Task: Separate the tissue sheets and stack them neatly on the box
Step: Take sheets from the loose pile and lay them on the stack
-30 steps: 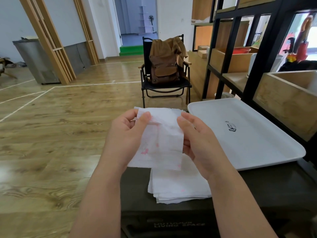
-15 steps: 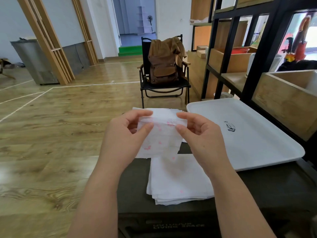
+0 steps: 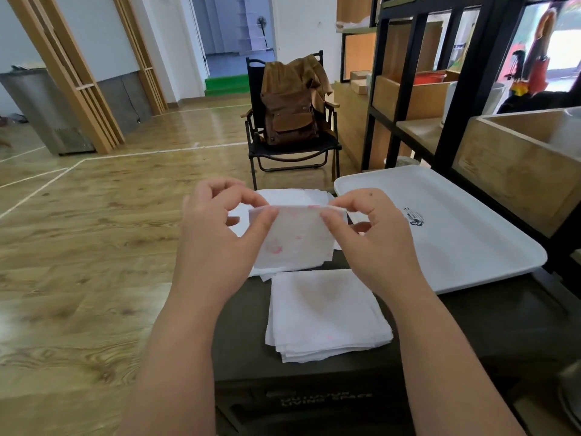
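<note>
Two hands are raised side by side over a dark box [image 3: 456, 325], each pinching the top edge of the same white tissue [image 3: 295, 240]. The left hand [image 3: 213, 240] clamps the sheet's upper left corner between thumb and forefinger; the right hand [image 3: 377, 237] does the same at the upper right corner, its other fingers curled. The hands are apart, with the tissue stretched between them and hanging down from the fingertips. Faint pink marks show on the sheet.

Beyond the hands, partly hidden by the held sheet, more loose white sheets [image 3: 283, 196] lie at the far edge of the box. Below the hands and nearer the person, a stack [image 3: 327, 316] of folded tissues lies flat on the box top, its edges roughly squared, the lower layers fanned out slightly at the near corner. It sits between the two forearms, nearer the right one.

To the right of the right hand a white tray [image 3: 456, 234] rests on the box, with a small dark logo. Farther off past the hands stands a black chair [image 3: 292, 146] carrying a brown backpack [image 3: 289, 111]. A black-framed shelf [image 3: 446, 89] with wooden bins rises right of the tray.
</note>
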{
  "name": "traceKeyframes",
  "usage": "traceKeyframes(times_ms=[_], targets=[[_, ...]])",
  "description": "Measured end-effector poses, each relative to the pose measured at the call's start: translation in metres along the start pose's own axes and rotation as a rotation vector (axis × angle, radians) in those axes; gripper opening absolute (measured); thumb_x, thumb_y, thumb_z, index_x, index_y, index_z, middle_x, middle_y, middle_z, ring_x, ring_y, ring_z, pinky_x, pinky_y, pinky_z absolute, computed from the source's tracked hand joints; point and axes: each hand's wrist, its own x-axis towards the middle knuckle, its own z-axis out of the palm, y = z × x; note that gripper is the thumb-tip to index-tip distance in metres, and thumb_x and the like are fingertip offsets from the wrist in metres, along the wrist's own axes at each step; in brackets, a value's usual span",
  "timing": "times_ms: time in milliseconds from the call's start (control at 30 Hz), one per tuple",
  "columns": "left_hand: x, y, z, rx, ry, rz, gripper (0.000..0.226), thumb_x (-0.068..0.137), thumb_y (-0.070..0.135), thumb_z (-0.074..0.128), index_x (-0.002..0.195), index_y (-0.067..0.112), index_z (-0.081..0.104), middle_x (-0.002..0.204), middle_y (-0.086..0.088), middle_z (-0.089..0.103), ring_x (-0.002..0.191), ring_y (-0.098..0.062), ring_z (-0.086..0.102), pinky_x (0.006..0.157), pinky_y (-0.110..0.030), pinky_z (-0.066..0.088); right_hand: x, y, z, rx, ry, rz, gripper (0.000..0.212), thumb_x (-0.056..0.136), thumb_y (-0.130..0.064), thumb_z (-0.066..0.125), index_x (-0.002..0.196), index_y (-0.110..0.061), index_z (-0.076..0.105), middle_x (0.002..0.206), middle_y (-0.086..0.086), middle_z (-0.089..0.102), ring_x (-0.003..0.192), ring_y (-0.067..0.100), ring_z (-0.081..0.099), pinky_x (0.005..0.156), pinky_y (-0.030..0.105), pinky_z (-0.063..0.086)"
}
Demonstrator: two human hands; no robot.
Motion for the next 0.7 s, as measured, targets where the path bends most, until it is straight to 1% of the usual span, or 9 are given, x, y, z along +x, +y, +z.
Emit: traceKeyframes(times_ms=[67,133,200,267,333,400,433,533,700], targets=[[0.000,0.004,-0.001,-0.177,-0.091,-0.100,0.008,0.090,0.038,0.066,0.082,0.038,0.063,0.094,0.012,0.066,0.090,-0.015,0.064,0.071,-0.017,0.051,0.002,-0.005,-0.009,0.216,-0.089,0.131,0.009,0.092,-0.032,0.061,0.084,-0.035,0.065,0.085,-0.013,0.066,0.083,-0.002,0.059,0.058,0.009,0.047],[-0.001,0.008,-0.003,-0.285,-0.214,-0.197,0.010,0.091,0.041,0.060,0.085,0.033,0.062,0.079,-0.006,0.070,0.074,-0.027,0.066,0.073,-0.043,0.054,0.003,-0.009,-0.020,0.388,-0.237,0.248,0.010,0.094,-0.031,0.060,0.091,-0.029,0.069,0.083,-0.005,0.072,0.074,0.005,0.067,0.057,0.016,0.051],[-0.001,0.010,-0.005,-0.321,-0.327,-0.268,0.015,0.096,0.036,0.059,0.083,0.031,0.062,0.068,-0.001,0.072,0.060,-0.016,0.066,0.064,-0.037,0.055,0.003,-0.010,-0.030,0.423,-0.310,0.318,0.012,0.094,-0.031,0.059,0.095,-0.026,0.070,0.088,-0.003,0.075,0.080,0.011,0.072,0.063,0.022,0.056],[-0.001,0.010,-0.005,-0.314,-0.405,-0.354,0.017,0.097,0.030,0.060,0.080,0.028,0.064,0.064,0.003,0.071,0.055,-0.009,0.064,0.055,-0.022,0.051,0.003,-0.008,-0.036,0.369,-0.325,0.381,0.013,0.092,-0.032,0.061,0.093,-0.024,0.070,0.086,-0.004,0.076,0.079,0.012,0.073,0.064,0.025,0.057],[-0.002,0.003,-0.001,-0.203,-0.485,-0.456,0.015,0.096,0.029,0.061,0.083,0.023,0.065,0.063,0.003,0.071,0.052,-0.008,0.063,0.056,-0.022,0.050,0.002,-0.004,-0.036,0.191,-0.366,0.472,0.017,0.090,-0.036,0.063,0.085,-0.021,0.071,0.078,-0.010,0.075,0.071,0.007,0.072,0.064,0.026,0.057],[-0.005,-0.006,0.005,-0.039,-0.596,-0.547,0.014,0.096,0.030,0.061,0.087,0.019,0.065,0.060,0.005,0.070,0.052,-0.007,0.065,0.062,-0.026,0.053,-0.001,0.003,-0.032,-0.059,-0.458,0.563,0.020,0.088,-0.037,0.066,0.077,-0.020,0.069,0.064,-0.016,0.069,0.054,-0.002,0.065,0.053,0.021,0.050],[-0.007,-0.010,0.008,0.008,-0.647,-0.587,0.014,0.096,0.029,0.062,0.089,0.017,0.065,0.058,0.005,0.070,0.053,-0.008,0.067,0.061,-0.025,0.054,-0.003,0.007,-0.029,-0.161,-0.512,0.591,0.019,0.088,-0.036,0.067,0.078,-0.020,0.068,0.063,-0.014,0.068,0.051,-0.003,0.063,0.052,0.021,0.047],[-0.011,-0.016,0.014,0.065,-0.732,-0.669,0.016,0.095,0.026,0.063,0.086,0.013,0.066,0.058,0.004,0.070,0.056,-0.010,0.071,0.050,-0.016,0.049,-0.006,0.017,-0.022,-0.360,-0.624,0.614,0.016,0.086,-0.033,0.068,0.080,-0.019,0.064,0.081,-0.003,0.067,0.071,0.010,0.064,0.068,0.026,0.049],[-0.009,-0.019,0.018,0.192,-0.757,-0.678,0.023,0.092,0.028,0.067,0.074,0.013,0.064,0.059,0.004,0.071,0.051,-0.005,0.066,0.046,-0.014,0.046,-0.003,0.016,-0.015,-0.495,-0.653,0.630,0.022,0.084,-0.033,0.071,0.078,-0.024,0.052,0.081,-0.005,0.057,0.074,0.010,0.054,0.064,0.022,0.040]])
